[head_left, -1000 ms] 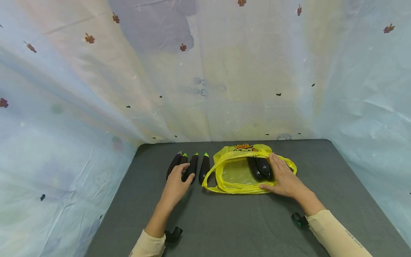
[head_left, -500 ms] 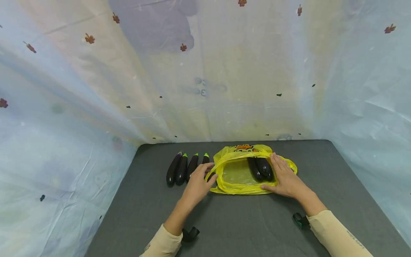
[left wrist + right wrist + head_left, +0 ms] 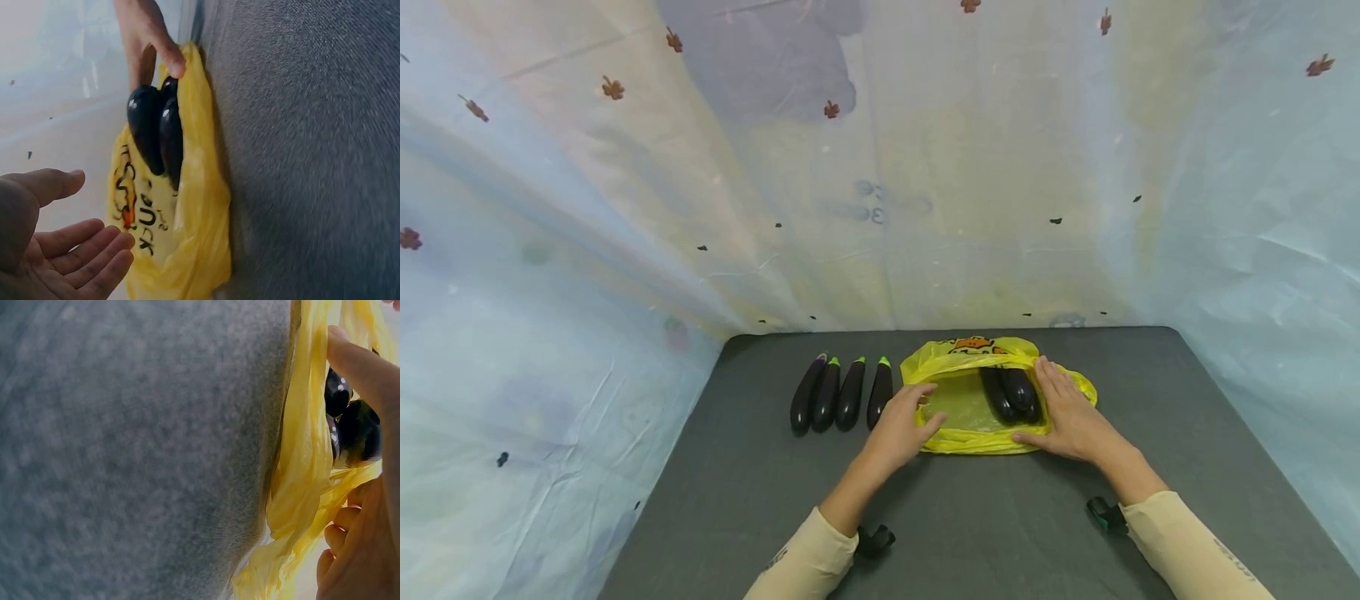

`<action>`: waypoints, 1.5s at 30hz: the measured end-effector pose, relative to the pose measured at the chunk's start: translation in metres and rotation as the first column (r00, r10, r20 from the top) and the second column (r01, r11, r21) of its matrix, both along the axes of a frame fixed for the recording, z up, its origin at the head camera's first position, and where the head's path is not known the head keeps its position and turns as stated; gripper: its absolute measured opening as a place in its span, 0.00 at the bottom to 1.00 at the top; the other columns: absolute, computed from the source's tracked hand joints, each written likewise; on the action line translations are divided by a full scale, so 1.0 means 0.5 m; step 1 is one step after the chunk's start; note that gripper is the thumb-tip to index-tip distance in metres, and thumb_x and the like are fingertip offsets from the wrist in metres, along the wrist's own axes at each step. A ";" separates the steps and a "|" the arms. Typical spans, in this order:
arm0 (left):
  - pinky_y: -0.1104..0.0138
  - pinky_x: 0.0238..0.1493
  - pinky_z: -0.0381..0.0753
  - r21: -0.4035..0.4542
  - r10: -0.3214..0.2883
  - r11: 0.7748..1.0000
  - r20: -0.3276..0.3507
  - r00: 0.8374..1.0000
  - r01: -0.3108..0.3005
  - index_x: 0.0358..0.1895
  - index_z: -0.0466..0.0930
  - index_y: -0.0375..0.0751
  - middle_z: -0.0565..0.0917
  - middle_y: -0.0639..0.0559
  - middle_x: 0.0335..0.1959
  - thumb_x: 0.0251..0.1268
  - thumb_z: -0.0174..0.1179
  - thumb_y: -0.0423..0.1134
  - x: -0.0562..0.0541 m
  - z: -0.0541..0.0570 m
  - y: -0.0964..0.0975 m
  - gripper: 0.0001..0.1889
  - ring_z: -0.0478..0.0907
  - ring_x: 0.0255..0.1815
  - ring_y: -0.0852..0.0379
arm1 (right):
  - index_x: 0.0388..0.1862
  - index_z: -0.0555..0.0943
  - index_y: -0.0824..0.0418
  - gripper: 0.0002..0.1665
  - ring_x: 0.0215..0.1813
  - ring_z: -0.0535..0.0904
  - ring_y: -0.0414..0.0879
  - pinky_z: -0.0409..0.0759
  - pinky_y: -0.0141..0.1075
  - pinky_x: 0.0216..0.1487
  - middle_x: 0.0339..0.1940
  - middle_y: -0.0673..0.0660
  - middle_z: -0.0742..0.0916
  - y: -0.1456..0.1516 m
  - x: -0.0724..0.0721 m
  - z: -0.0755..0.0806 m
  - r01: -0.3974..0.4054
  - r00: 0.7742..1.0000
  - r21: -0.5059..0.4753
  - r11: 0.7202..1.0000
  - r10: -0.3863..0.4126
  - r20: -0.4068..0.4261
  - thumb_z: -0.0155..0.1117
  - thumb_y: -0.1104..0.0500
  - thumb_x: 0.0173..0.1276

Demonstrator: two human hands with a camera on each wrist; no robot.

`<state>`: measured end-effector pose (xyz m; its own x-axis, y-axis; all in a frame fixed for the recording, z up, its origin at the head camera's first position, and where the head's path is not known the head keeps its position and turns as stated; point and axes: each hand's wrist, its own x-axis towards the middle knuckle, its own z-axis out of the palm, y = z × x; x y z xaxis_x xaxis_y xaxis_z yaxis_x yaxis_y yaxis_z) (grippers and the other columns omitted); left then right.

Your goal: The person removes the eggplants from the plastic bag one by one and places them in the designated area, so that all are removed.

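A yellow plastic bag (image 3: pixel 973 442) with printed lettering lies on the table, its mouth held wide toward me. Inside, at its right end, are black eggplants (image 3: pixel 1017 392). My right hand (image 3: pixel 1072 423) rests on the bag's right end, fingers extended over the far side and thumb at the near rim. At the left end of the mouth is my left hand (image 3: pixel 897 429), thumb and fingers spread apart; the left wrist view shows its palm (image 3: pixel 69 256) with nothing in it. To its left several more eggplants (image 3: pixel 826 398) lie side by side, the rightmost partly behind this hand.
The grey table (image 3: pixel 992 525) ends at the back against a hanging plastic sheet (image 3: pixel 970 250) with leaf prints, which also covers the sides. Black straps (image 3: pixel 876 542) are around both wrists.
My left hand has moved right, from over the row of eggplants to the bag's left end. The bag's left handle loop has been pushed inward. My right hand has stayed in place.
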<state>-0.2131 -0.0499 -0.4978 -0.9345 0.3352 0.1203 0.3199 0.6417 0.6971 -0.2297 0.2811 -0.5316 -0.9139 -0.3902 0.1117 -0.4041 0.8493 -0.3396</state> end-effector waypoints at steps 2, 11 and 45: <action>0.49 0.63 0.83 -0.009 -0.015 1.000 0.000 1.000 0.015 0.76 0.75 0.41 0.80 0.44 0.69 0.80 0.66 0.47 -0.006 -0.008 0.011 0.28 0.80 0.67 0.44 | 0.89 0.41 0.71 0.79 0.88 0.45 0.72 0.45 0.65 0.85 0.88 0.75 0.49 0.002 -0.001 0.001 0.002 1.000 -0.001 1.000 -0.002 0.005 0.75 0.28 0.64; 0.50 0.65 0.82 -0.070 -0.031 0.997 0.053 0.998 0.034 0.78 0.73 0.43 0.78 0.46 0.71 0.81 0.64 0.50 -0.025 -0.034 0.048 0.29 0.78 0.69 0.47 | 0.89 0.42 0.71 0.80 0.87 0.46 0.72 0.47 0.66 0.84 0.88 0.74 0.50 0.009 -0.007 -0.002 -0.017 1.000 -0.001 1.000 0.017 -0.013 0.76 0.27 0.63; 0.55 0.71 0.78 -0.141 0.007 0.990 0.018 1.000 -0.004 0.82 0.67 0.40 0.72 0.44 0.79 0.73 0.70 0.57 -0.072 -0.098 0.176 0.43 0.75 0.75 0.48 | 0.90 0.41 0.67 0.81 0.88 0.44 0.70 0.47 0.65 0.85 0.90 0.71 0.48 0.032 -0.030 -0.015 -0.054 0.999 0.000 0.999 0.054 -0.005 0.79 0.29 0.61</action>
<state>-0.2491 0.0380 -0.5468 -0.9379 0.3426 0.0546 0.3039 0.7354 0.6057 -0.2445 0.2969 -0.5389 -0.8908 -0.4392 0.1162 -0.4513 0.8261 -0.3376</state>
